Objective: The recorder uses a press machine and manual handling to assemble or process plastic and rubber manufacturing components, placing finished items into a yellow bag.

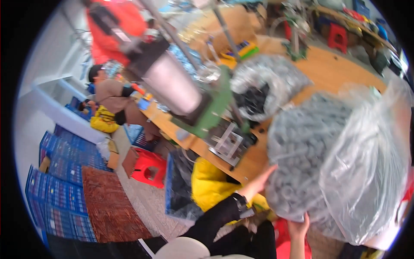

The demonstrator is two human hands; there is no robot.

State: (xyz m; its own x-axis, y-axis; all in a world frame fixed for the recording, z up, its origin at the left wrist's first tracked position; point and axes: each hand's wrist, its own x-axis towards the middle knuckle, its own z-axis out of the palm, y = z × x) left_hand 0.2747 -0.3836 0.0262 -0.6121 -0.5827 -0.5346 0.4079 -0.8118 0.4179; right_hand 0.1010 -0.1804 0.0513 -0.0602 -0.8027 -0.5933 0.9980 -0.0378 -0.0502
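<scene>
A large clear plastic bag [297, 159] packed with small grey parts rests at the right, over the table's near edge. Its loose, crumpled upper part [362, 181] spreads to the right. My left hand [261, 179] holds the bag's left side, with its fingertips partly hidden against it. Below, my right hand [298, 226] grips the bag's lower edge, thumb up on the plastic and the other fingers underneath, out of sight. The exact kind of the grey parts cannot be made out.
A green bench press [215, 103] with a metal fixture [227, 144] stands left of the bag. Behind lies an open plastic bag of black parts [254, 97]. Blue crates [64, 185], red stools [148, 167] and a yellow sack [209, 183] stand leftward. Another person [114, 93] sits farther off.
</scene>
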